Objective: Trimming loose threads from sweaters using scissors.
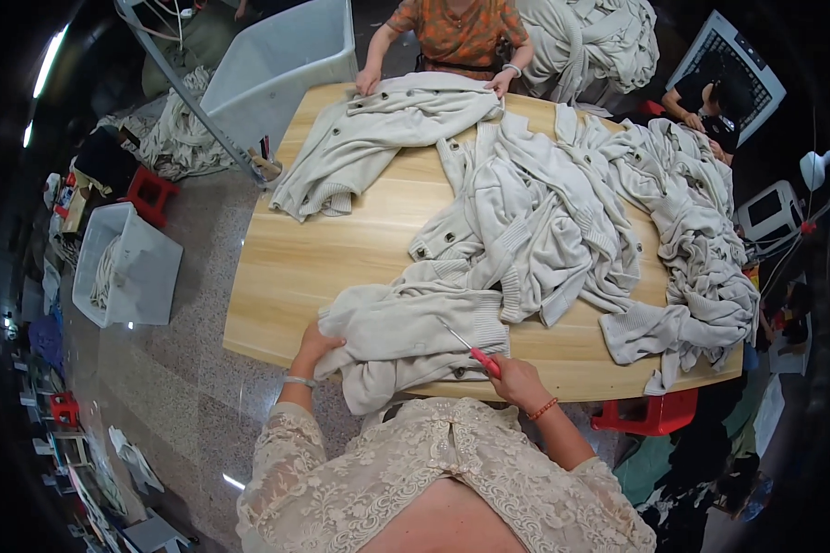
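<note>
A cream knitted cardigan [392, 324] lies folded at the near edge of the wooden table, with its ribbed hem toward the right and a dark button low on it. My left hand [319, 348] grips its left edge, the thumb on top and the other fingers partly hidden by the cloth. In my closed right hand [520, 382] is a red-handled tool [481, 358] with a slim metal shaft, whose exact kind I cannot make out. Its tip points up and left over the knit. Just beyond lies a heap of similar cardigans [544, 221].
Across the table [277, 276], a co-worker's hands [367, 81] hold another cardigan [378, 129] spread out. More knitwear [692, 230] is piled along the right side. A red stool [650, 412] stands at the near right; pale plastic bins [138, 267] are on the left floor.
</note>
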Motion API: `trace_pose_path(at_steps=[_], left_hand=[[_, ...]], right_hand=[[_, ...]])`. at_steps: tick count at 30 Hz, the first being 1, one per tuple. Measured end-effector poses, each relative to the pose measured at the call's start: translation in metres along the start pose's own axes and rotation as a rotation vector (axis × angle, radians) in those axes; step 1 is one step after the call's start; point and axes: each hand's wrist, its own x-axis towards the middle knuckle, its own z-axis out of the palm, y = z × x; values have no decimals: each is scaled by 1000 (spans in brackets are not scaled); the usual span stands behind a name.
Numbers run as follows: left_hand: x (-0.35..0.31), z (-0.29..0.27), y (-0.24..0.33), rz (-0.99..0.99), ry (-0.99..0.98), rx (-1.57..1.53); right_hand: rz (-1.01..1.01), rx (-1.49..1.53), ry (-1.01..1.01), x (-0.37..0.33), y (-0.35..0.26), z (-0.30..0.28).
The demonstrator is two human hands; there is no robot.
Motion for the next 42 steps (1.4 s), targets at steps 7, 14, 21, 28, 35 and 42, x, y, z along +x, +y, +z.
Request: trace_pose_path(at_steps=[7, 14, 21, 28, 35, 42], left_hand=[[-46, 6, 36, -195, -166, -451], [-64, -45, 159, 46, -218, -915], [-60, -152, 295, 260, -217, -1021], [17, -223, 352, 322, -88, -881], [258, -320, 355, 401, -295, -926], [274, -66, 392, 701, -167, -592]], right_hand=[[-7, 38, 71, 1, 28, 7], [35, 56, 35, 16, 31, 9], [43, 58, 42, 50, 3, 4], [152, 104, 175, 76, -3, 15], [503, 22, 303, 88, 1, 4], [655, 203, 675, 73, 48, -14]])
